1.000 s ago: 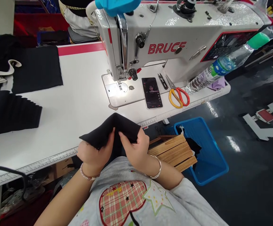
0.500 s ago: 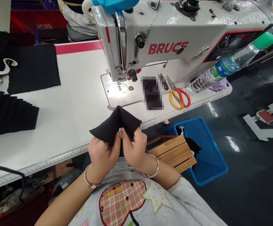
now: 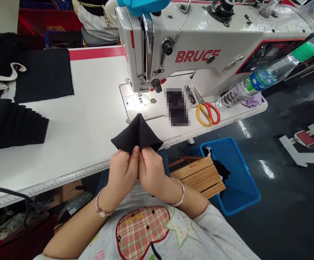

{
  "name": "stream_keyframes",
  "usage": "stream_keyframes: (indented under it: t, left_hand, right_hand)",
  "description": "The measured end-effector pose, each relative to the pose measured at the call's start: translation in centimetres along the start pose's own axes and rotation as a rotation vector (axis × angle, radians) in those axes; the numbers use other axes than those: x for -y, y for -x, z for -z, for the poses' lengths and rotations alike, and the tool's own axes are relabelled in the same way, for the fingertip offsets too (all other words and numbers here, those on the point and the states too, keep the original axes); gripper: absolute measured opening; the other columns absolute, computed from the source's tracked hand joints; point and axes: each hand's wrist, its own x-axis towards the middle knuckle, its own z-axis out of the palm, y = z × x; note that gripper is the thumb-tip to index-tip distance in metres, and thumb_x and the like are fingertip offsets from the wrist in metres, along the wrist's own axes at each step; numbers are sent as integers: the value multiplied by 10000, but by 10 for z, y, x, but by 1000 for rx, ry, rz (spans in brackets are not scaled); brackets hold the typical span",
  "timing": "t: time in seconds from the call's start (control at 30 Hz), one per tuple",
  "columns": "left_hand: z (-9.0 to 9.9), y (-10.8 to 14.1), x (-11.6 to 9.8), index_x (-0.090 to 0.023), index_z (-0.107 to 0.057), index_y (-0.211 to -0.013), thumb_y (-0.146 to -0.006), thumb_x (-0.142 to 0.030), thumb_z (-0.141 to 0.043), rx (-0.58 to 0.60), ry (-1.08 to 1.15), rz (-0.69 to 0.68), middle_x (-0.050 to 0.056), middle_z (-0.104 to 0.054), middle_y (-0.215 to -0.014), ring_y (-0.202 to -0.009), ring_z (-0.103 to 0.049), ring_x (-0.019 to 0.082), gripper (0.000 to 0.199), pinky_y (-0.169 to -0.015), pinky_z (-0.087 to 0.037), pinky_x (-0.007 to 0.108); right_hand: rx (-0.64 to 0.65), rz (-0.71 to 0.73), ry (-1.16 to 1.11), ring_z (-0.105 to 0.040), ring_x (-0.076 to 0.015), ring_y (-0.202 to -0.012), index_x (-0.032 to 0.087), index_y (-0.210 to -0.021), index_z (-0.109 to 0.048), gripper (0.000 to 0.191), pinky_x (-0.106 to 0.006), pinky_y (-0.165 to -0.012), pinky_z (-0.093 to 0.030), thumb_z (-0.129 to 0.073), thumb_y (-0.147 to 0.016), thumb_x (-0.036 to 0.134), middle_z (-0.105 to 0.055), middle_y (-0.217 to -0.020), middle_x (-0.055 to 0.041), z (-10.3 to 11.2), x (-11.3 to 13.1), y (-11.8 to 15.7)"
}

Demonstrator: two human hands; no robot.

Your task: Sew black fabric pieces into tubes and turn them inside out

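Observation:
My left hand (image 3: 123, 171) and my right hand (image 3: 151, 171) meet in front of my chest, pinching the lower edge of a black fabric piece (image 3: 136, 135). The cloth is folded and rises above my fingers in a peak. Its lower part is hidden by my hands. Both hands hang just off the front edge of the white sewing table (image 3: 81, 122), below the needle area of a white BRUCE sewing machine (image 3: 197, 54). A bracelet circles each wrist.
A stack of black fabric pieces (image 3: 16, 124) and a black panel (image 3: 44, 76) lie on the table at left. Orange-handled scissors (image 3: 207, 115), a blurred phone (image 3: 177, 107) and a water bottle (image 3: 254, 85) sit by the machine. A blue basket (image 3: 235, 184) and wooden slats (image 3: 197, 177) are below right.
The black fabric has narrowed into a tighter, more upright peak. My hands have drawn closer together, and the left hand has moved to the right.

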Motion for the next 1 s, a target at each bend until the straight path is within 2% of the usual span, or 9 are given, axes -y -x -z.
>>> stream_keyframes:
  t: [0.1, 0.23, 0.37, 0.43, 0.53, 0.67, 0.77, 0.87, 1.0]
  left_hand:
    - [1, 2, 1, -220, -263, -513, -909, -350, -449, -30, 55, 89, -54, -272, -418, -411, -227, 77, 456, -372, -185, 244]
    - [2, 11, 3, -221, -258, -529, -930, -384, -439, 30, 123, 124, -49, -291, -437, -422, -255, 81, 469, -363, -214, 233]
    - [8, 19, -1, -223, -380, -633, -936, -299, -414, 109, 122, -2, -22, -468, -560, -498, -423, 111, 314, -446, -371, 237]
    - [15, 22, -3, -229, -374, -659, -933, -241, -398, 139, 81, -66, -25, -475, -580, -493, -419, 111, 276, -449, -366, 240]
    - [25, 26, -4, -235, -323, -650, -925, -172, -395, 142, -13, -158, -50, -406, -540, -440, -340, 101, 291, -414, -286, 242]
    - [31, 32, -1, -216, -318, -629, -912, -127, -448, -26, -173, -236, -65, -337, -528, -441, -284, 89, 325, -440, -243, 242]
    - [31, 35, 1, -195, -402, -632, -909, -144, -508, -174, -234, -238, -68, -354, -535, -455, -277, 78, 301, -463, -239, 238]
    - [31, 33, 3, -184, -501, -656, -902, -174, -550, -236, -248, -243, -63, -401, -542, -474, -321, 75, 251, -480, -244, 240]
    - [31, 27, 6, -177, -546, -647, -899, -181, -562, -256, -233, -231, -55, -421, -544, -487, -336, 73, 252, -483, -253, 238]
  right_hand:
    - [-43, 39, 25, -657, -201, -738, 155, -1108, -560, 249, -307, -683, -529, -353, -971, 142, -686, -830, -86, -3, -1, 5]
    - [-81, 37, 12, -679, -207, -751, 169, -1116, -587, 253, -324, -711, -546, -378, -973, 167, -709, -853, -91, -4, -1, 10]
    - [-63, 71, 25, -697, -220, -847, 158, -1211, -559, 312, -343, -756, -568, -363, -969, 169, -722, -985, -125, -2, 4, 10]
    - [-45, 93, 49, -698, -225, -888, 153, -1260, -538, 353, -351, -778, -575, -350, -962, 159, -718, -1029, -134, -2, 7, 11]
    - [-34, 102, 62, -697, -226, -890, 154, -1255, -544, 357, -350, -777, -575, -347, -957, 156, -717, -1009, -131, -4, 12, 11]
    - [-51, 61, 15, -692, -204, -803, 166, -1151, -589, 298, -320, -729, -559, -354, -968, 154, -716, -894, -97, -8, 16, 11]
    - [-77, 38, -19, -695, -174, -748, 174, -1085, -615, 255, -282, -697, -552, -386, -974, 162, -723, -865, -75, -10, 19, 7]
    - [-146, 35, -28, -714, -153, -779, 189, -1111, -629, 246, -257, -720, -564, -429, -971, 164, -749, -931, -61, -11, 21, 3]
    - [-255, 47, -20, -728, -148, -791, 215, -1115, -665, 246, -240, -730, -576, -487, -954, 164, -765, -946, -39, -12, 23, 0]
